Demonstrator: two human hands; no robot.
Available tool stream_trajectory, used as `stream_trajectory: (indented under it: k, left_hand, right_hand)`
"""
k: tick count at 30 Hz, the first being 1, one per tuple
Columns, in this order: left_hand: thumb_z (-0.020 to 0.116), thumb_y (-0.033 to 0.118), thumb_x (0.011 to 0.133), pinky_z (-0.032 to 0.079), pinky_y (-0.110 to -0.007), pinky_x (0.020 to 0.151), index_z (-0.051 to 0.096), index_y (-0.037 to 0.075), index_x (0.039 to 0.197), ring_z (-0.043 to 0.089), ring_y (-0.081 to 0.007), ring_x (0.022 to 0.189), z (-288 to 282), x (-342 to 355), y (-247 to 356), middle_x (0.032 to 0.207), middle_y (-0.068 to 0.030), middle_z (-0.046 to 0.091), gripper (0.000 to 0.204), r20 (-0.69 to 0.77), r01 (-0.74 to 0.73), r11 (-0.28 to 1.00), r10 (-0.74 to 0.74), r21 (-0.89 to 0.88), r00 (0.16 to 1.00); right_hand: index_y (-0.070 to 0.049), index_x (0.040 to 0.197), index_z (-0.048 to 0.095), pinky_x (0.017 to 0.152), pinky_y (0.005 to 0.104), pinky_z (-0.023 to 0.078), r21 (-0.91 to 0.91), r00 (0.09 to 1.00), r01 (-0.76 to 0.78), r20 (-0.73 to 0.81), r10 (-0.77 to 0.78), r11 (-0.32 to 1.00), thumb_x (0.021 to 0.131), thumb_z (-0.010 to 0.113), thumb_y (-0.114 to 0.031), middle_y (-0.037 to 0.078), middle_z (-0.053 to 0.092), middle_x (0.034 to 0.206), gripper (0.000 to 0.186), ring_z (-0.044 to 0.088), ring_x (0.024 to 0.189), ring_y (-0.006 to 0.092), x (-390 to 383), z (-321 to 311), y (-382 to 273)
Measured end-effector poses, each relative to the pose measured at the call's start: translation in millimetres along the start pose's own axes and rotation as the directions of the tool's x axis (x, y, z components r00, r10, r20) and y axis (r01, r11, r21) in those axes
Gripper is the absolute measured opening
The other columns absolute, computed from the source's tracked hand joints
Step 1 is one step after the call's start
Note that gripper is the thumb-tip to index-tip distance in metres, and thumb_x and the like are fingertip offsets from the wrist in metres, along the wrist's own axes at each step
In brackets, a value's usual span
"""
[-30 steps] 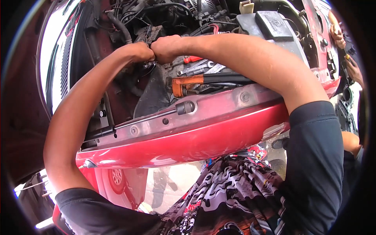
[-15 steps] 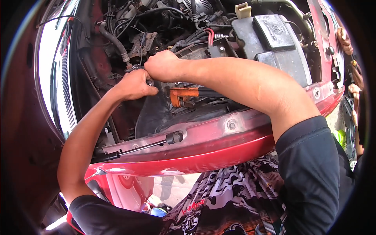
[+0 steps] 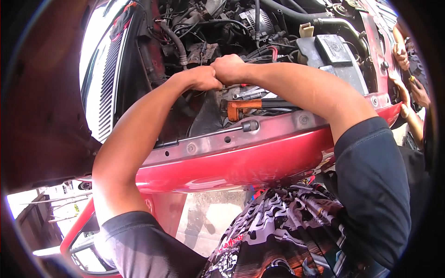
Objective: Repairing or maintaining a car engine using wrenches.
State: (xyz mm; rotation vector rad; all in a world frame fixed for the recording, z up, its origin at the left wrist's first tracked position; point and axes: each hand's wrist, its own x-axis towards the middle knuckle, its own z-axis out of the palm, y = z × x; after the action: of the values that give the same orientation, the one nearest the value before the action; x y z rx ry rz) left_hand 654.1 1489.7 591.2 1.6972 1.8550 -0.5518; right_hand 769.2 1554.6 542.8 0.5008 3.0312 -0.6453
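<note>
Over the car's open engine bay, my left hand [image 3: 205, 78] and my right hand [image 3: 229, 69] are closed and pressed together, knuckles side by side. Whatever lies inside their fingers is hidden from this angle. Just below them sits an orange pipe wrench [image 3: 238, 110] with a dark handle running right beneath my right forearm. Silvery spanners [image 3: 249, 94] lie beside that wrench, partly covered. Beyond my left hand, a dark hose [image 3: 175, 42] runs down toward the knuckles, and a rusty bracket [image 3: 208, 52] sits behind both hands.
A black plastic cover box [image 3: 332, 50] fills the bay's right side. In front runs the red front panel [image 3: 232, 157], with a black rod [image 3: 250, 125] along it. The raised hood [image 3: 46, 92] stands at left. Other people's hands [image 3: 401, 55] are at the far right.
My view has shifted, so the engine bay sits farther right and higher. My left hand has turned and drawn level with the right; the round metal end that showed in its grip is hidden now.
</note>
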Motion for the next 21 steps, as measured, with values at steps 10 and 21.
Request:
stream_trajectory:
  k: [10,21]
  left_hand:
    - [0.055,0.03,0.075,0.046,-0.043,0.065,0.066,-0.004,0.08,0.061,-0.0339,0.067,-28,-6,39,0.07,-0.0226,0.063,0.036,0.012,-0.071,0.996,0.071,0.059,0.997]
    - [0.059,0.03,0.073,0.049,-0.043,0.075,0.065,-0.005,0.083,0.064,-0.0369,0.083,-32,-29,35,0.082,-0.0254,0.064,0.037,0.221,0.001,0.991,-0.031,0.134,0.975]
  right_hand:
    - [-0.008,0.088,0.072,0.071,0.041,0.056,-0.161,0.98,-0.176,-0.123,0.157,0.971,0.082,0.058,-0.017,0.015,0.071,0.09,0.018,0.07,0.083,0.0298,6,40,89]
    - [-0.004,0.096,0.069,0.074,0.041,0.055,-0.023,0.985,0.064,-0.157,-0.067,0.998,0.083,0.056,-0.014,0.015,0.069,0.101,0.021,0.068,0.092,0.0288,32,23,43]
